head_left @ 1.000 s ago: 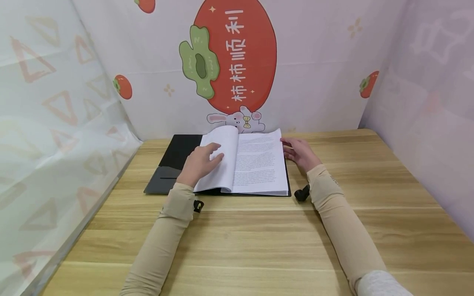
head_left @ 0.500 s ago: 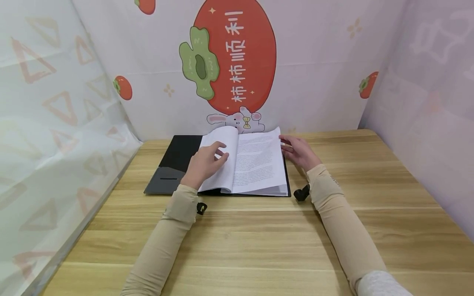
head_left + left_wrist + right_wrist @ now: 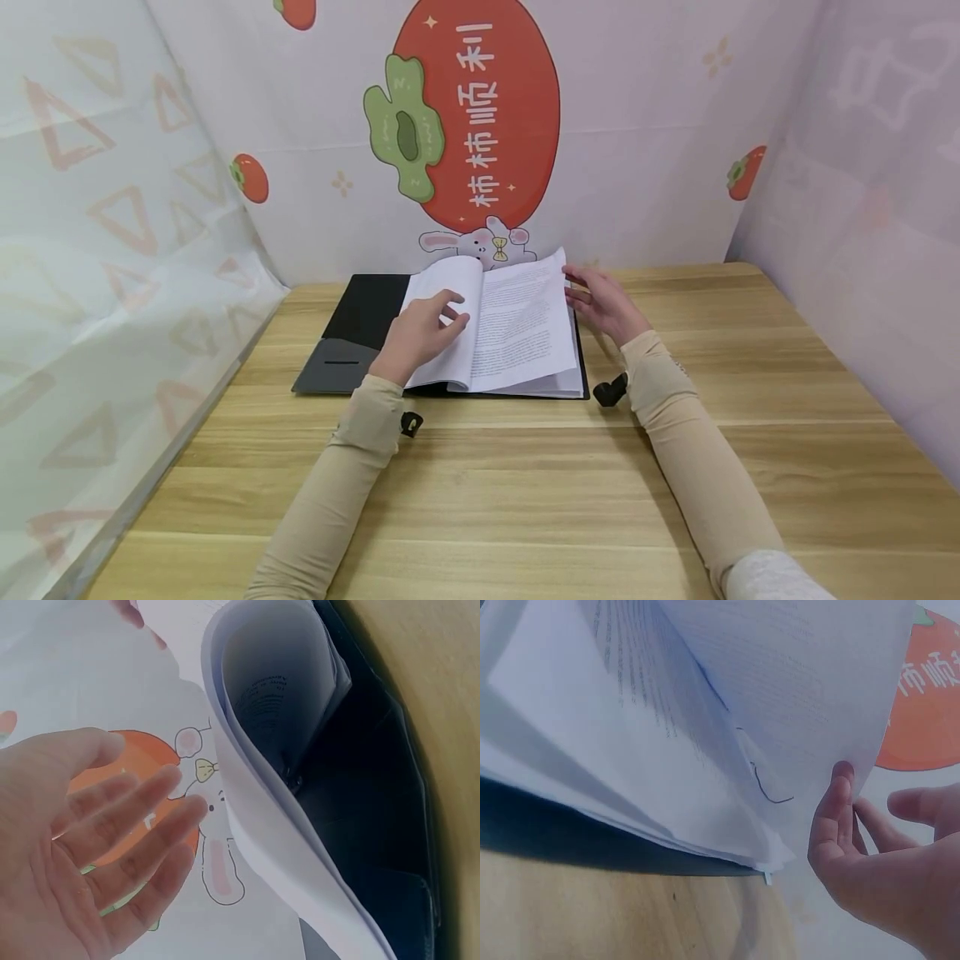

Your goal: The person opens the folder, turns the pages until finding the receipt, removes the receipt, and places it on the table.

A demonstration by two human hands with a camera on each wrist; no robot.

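Observation:
A black folder (image 3: 375, 304) lies spread on the table, with a thick stack of printed sheets turned to its left side. My left hand (image 3: 422, 335) hovers over the blank back of the turned sheets (image 3: 456, 287), fingers loosely bent and holding nothing. In the left wrist view those sheets (image 3: 255, 825) curl over beside the spread fingers. My right hand (image 3: 609, 305) is at the outer edge of a printed page (image 3: 521, 325), whose upper right corner is lifted. The right wrist view has the fingertips (image 3: 843, 774) against this raised page's underside, the thumb standing apart.
Under the raised page, more printed sheets (image 3: 577, 735) lie on the folder's right side. The folder's left cover has a grey pocket (image 3: 333, 367). A white printed cloth (image 3: 637, 167) hangs right behind the wooden table (image 3: 517, 500).
The right-hand page has lifted further from the sheets beneath, its corner moving up and left with my right fingers. My left hand has shifted slightly right.

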